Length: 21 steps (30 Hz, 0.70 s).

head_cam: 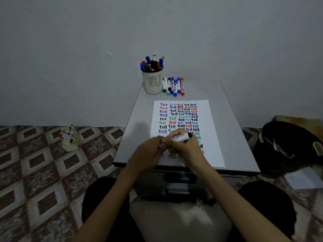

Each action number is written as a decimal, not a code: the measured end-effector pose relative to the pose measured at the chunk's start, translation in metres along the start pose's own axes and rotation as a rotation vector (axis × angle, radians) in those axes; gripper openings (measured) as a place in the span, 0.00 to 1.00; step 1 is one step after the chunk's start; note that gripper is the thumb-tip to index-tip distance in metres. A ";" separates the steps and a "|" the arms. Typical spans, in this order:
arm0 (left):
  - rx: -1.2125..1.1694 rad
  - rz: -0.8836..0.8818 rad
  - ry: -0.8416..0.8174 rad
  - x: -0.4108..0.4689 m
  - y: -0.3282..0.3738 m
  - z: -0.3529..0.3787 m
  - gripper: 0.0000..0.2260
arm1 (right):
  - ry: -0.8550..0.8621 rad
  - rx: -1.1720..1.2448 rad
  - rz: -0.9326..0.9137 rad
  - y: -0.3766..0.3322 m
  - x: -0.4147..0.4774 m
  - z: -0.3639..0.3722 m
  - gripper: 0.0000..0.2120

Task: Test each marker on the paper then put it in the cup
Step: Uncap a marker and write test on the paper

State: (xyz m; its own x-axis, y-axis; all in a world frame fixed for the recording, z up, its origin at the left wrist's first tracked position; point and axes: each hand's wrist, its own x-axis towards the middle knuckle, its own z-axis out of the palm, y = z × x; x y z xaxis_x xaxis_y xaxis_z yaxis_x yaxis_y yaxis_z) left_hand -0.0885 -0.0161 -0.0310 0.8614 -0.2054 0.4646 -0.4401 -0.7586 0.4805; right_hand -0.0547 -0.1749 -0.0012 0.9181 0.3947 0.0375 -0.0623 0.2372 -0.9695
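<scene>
Both hands met over the lower half of the paper [212, 119], holding one black marker [181, 137] level between them. Right hand [187, 147] curled round the white barrel, fingers [176, 135] closed over it with the black end poking out just past the knuckles toward the right. Left hand [150, 152] closed at the other end of the same marker, fingertips pinched together there; whether on a cap or on the bare barrel cannot be told, since the fingers hide it. Likely a capping or uncapping step, judged from the two-ended grip. Marker judged light, stiff and smooth, a hard plastic cylinder, somewhat slippery, best taken at mid-barrel where the label sits, with a firm pinch at the cap for a straight pull or push. Paper thin, limp, flat on the grey table [232, 123], apt to slide or crease under a dragging wrist; covered beyond the fingertips with rows of the word "test" in black, blue, red and green. Farther beyond the fingers, well apart, a pale perforated cup [152, 82], round and slightly tapered, crammed with upright markers. Just beside the cup, to its right, a row of loose markers [173, 86] lying side by side, apparently not yet tested. Far out from the left hand, down on the patterned tile floor, a small box of pens [70, 138].
</scene>
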 end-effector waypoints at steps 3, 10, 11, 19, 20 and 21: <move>-0.029 0.027 0.008 0.000 0.000 -0.002 0.12 | -0.013 -0.020 -0.035 -0.005 0.002 0.001 0.06; -0.043 0.037 0.088 -0.002 0.003 -0.006 0.14 | -0.072 0.010 -0.005 -0.010 0.009 0.006 0.06; -0.045 0.033 0.095 -0.001 0.003 -0.005 0.14 | -0.075 0.009 0.000 -0.010 0.010 0.006 0.07; -0.043 0.004 0.191 0.001 -0.002 -0.006 0.11 | -0.149 -0.099 -0.070 -0.023 0.014 0.004 0.05; -0.039 0.004 0.186 0.002 -0.002 -0.006 0.11 | -0.145 -0.132 -0.077 -0.025 0.014 0.003 0.05; -0.036 0.006 0.173 0.002 -0.002 -0.006 0.12 | -0.133 -0.160 -0.079 -0.025 0.015 0.001 0.05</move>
State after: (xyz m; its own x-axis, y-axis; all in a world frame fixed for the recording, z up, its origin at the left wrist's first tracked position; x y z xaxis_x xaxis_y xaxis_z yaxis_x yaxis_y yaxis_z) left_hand -0.0873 -0.0116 -0.0267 0.8036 -0.0978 0.5871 -0.4563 -0.7346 0.5021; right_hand -0.0403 -0.1740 0.0243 0.8572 0.4966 0.1363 0.0807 0.1319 -0.9880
